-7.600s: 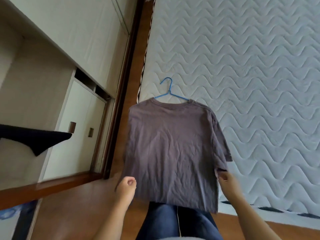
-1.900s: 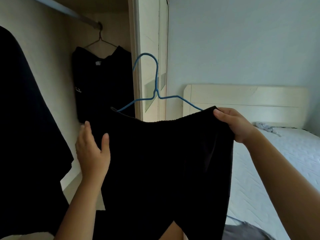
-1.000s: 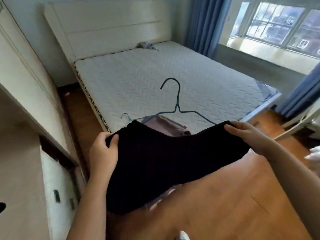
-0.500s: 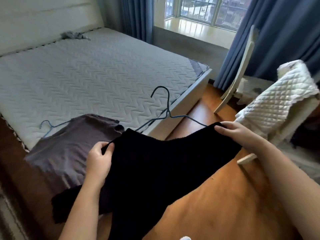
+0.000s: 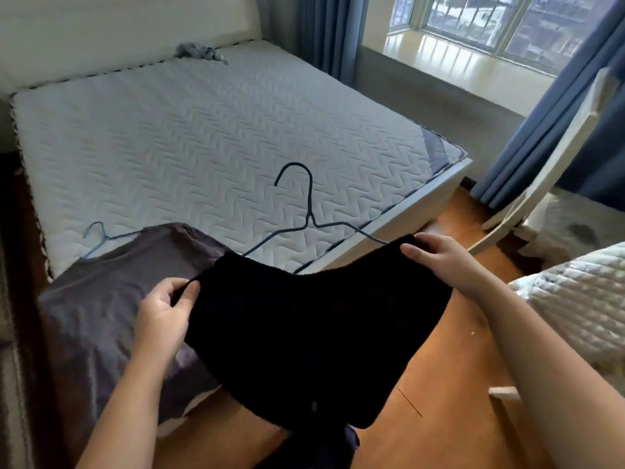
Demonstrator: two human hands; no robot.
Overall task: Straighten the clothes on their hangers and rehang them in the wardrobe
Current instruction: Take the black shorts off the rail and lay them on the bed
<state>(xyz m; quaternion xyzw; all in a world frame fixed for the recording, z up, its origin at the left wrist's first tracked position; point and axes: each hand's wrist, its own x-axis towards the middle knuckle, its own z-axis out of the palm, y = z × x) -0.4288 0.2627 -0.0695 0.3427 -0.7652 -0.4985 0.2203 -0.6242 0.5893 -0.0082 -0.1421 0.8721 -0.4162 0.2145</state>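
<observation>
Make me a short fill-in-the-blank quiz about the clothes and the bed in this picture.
1. The left hand and right hand hold a ____ garment on a wire hanger.
2. The grey T-shirt lies on the quilted white ____.
3. The T-shirt hanger is coloured ____.
Missing words: black; mattress; blue.

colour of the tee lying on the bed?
Greyish purple t-shirt, on a blue hanger; head view.

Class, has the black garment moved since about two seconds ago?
Yes. The black garment left the wardrobe for the foot of the mattress.
</observation>
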